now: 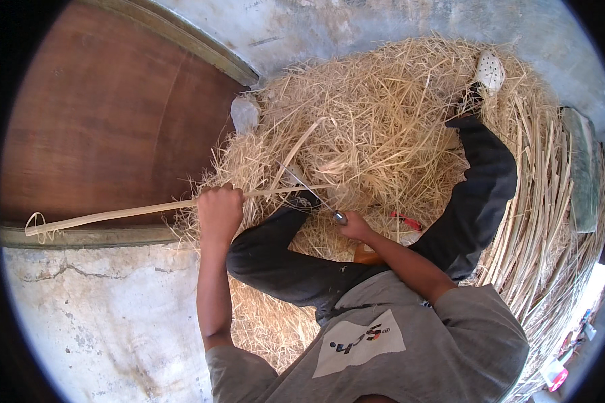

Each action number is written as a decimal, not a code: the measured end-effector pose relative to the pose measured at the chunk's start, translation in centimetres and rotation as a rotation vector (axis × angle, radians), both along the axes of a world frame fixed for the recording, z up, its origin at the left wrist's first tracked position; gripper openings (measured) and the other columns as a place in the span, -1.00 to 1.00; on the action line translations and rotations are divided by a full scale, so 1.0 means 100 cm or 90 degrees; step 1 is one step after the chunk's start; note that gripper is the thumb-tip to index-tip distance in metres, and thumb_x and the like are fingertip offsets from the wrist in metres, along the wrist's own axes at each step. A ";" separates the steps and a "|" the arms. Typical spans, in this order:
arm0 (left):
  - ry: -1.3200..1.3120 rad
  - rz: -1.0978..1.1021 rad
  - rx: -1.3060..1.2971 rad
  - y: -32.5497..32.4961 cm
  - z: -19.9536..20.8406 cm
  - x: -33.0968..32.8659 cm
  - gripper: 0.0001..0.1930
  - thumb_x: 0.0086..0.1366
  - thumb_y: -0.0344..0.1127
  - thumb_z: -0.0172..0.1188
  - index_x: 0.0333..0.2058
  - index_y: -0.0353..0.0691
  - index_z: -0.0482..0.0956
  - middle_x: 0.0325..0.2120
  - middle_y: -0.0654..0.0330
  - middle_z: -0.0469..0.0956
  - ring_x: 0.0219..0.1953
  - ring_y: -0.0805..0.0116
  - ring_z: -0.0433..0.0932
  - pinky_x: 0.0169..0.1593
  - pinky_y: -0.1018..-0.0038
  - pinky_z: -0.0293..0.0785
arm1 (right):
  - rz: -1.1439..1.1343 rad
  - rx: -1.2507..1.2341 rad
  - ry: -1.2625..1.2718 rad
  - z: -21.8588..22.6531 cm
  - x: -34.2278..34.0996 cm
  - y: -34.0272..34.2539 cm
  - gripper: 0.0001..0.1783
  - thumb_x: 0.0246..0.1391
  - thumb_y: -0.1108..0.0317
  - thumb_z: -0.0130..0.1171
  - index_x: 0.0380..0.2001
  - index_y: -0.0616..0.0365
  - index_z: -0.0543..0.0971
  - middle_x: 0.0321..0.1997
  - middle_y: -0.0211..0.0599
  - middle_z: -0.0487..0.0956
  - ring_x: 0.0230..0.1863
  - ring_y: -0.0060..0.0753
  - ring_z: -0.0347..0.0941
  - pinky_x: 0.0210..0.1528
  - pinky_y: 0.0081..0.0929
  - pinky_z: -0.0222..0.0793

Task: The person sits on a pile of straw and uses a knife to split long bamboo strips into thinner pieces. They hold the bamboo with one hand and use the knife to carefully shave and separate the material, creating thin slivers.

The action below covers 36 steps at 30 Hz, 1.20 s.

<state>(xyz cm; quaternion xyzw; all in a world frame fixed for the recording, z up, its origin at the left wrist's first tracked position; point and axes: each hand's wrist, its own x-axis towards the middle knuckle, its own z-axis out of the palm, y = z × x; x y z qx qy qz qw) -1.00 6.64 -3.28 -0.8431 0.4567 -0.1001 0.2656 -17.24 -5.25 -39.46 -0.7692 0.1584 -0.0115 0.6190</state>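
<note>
My left hand (pixel 222 208) is closed round a long, flat, pale strip (pixel 114 213) that looks like split bamboo or cane. One end of the strip reaches far left and carries a thin curled loop; the other passes to the right over the straw. In my right hand (pixel 356 227) is a knife (pixel 309 190) with a thin blade and a metal collar at the handle. Its blade slants up and to the left, crossing the strip near its right end. Whether the edge touches the strip I cannot tell. My fingers hide most of the handle.
Loose straw-like shavings (pixel 383 101) are heaped around my legs. Long strips (pixel 538 201) lie bundled at the right, beside a greenish slab (pixel 580 171). A brown door panel (pixel 107 121) and a stone (pixel 245 113) are at the left. A red object (pixel 407 220) lies near my right hand.
</note>
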 end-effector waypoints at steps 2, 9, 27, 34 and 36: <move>-0.003 -0.005 0.013 -0.004 0.000 0.002 -0.81 0.10 -0.23 0.19 -0.61 -0.16 0.62 -0.59 0.17 0.55 -0.49 0.19 0.58 -0.38 0.27 0.45 | 0.015 -0.045 0.072 -0.024 -0.012 -0.014 -0.62 -0.21 0.17 0.14 -0.32 0.21 0.59 -0.32 0.11 0.56 -0.28 0.18 0.52 -0.20 -0.04 0.40; 0.058 0.083 -0.053 0.035 0.006 0.006 -0.78 0.11 -0.13 0.22 -0.59 -0.12 0.61 -0.60 0.19 0.54 -0.51 0.14 0.56 -0.41 0.25 0.42 | -0.079 0.000 0.401 -0.052 -0.029 -0.035 -0.54 -0.15 0.23 0.10 -0.14 0.23 0.53 -0.17 0.11 0.57 -0.12 0.17 0.49 -0.05 -0.08 0.40; 0.436 0.172 -1.047 0.046 0.068 -0.024 -0.76 0.31 -0.36 0.14 -0.13 -0.38 0.58 -0.52 0.27 0.52 -0.54 0.61 0.41 -0.46 0.68 0.32 | -0.457 0.352 0.051 0.096 -0.011 -0.116 -0.83 0.04 0.44 0.04 -0.58 0.14 0.32 -0.73 -0.38 0.30 -0.80 -0.50 0.19 -0.73 -0.44 0.13; 0.455 -0.016 -1.186 -0.029 0.136 -0.038 -0.76 0.31 -0.34 0.16 -0.15 -0.39 0.57 -0.45 0.15 0.57 -0.48 0.50 0.53 -0.41 0.60 0.47 | -0.444 0.429 0.056 0.101 -0.013 -0.096 -0.86 0.03 0.47 0.04 -0.53 0.12 0.31 -0.73 -0.39 0.27 -0.82 -0.50 0.15 -0.75 -0.43 0.10; 0.496 -0.073 -1.222 -0.037 0.151 -0.041 -0.74 0.30 -0.33 0.18 -0.16 -0.42 0.55 -0.43 0.11 0.58 -0.46 0.44 0.55 -0.35 0.54 0.54 | -0.450 0.390 0.049 0.093 -0.011 -0.104 -0.87 0.03 0.47 0.04 -0.51 0.12 0.31 -0.74 -0.40 0.26 -0.82 -0.50 0.14 -0.76 -0.44 0.11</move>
